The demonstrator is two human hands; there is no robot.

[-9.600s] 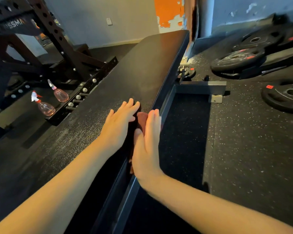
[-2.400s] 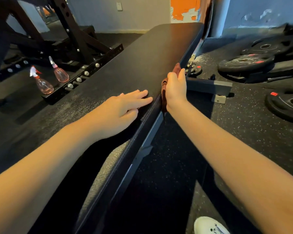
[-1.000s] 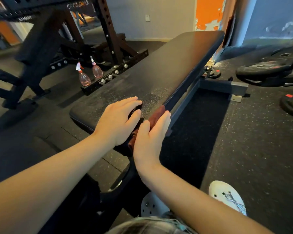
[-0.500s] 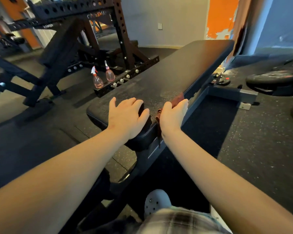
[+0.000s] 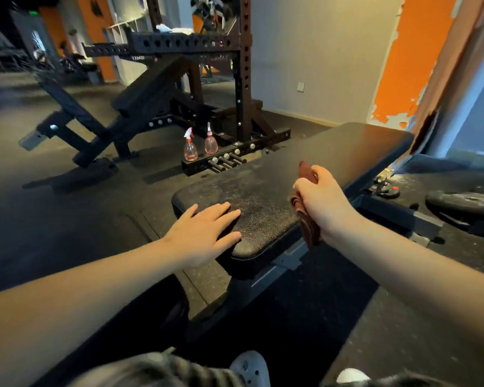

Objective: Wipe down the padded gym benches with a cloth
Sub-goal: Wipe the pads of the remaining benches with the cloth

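The bench [image 5: 305,174] is a long flat black pad with rounded corners, running away from the person toward the far wall; its near end shows a grainy, leather-like surface with a pale, scuffed sheen, while the far end looks darker and smoother; a grey steel frame [image 5: 287,261] shows under the near end.

The cloth [image 5: 309,233] is reddish-brown and bunched up; it sits at the bench's right edge, close to the near end; one tip pokes up above the fingers and a tail hangs down past the side of the pad.

The right grip [image 5: 322,199] is clenched round the cloth, knuckles up, at that right edge; whether the cloth presses on the pad just here is hard to tell. The left grip [image 5: 204,233] is released; its palm lies flat on the bench's near left corner, fingers straight and a little spread, pointing across the pad.

Left of the bench, on the dark speckled floor [image 5: 67,219], two pink spray bottles [image 5: 190,148] stand side by side, upright, against the foot of a black rack [image 5: 242,65] with rows of holes; beyond them, further left of the bench, an inclined bench [image 5: 148,88] slopes upward. Right of the bench lie black weight plates [image 5: 464,202] on the floor. Behind the bench's far end stands a wall with peeling orange paint [image 5: 411,57]. Below the bench's near end two white shoes [image 5: 249,367] show at the bottom edge.
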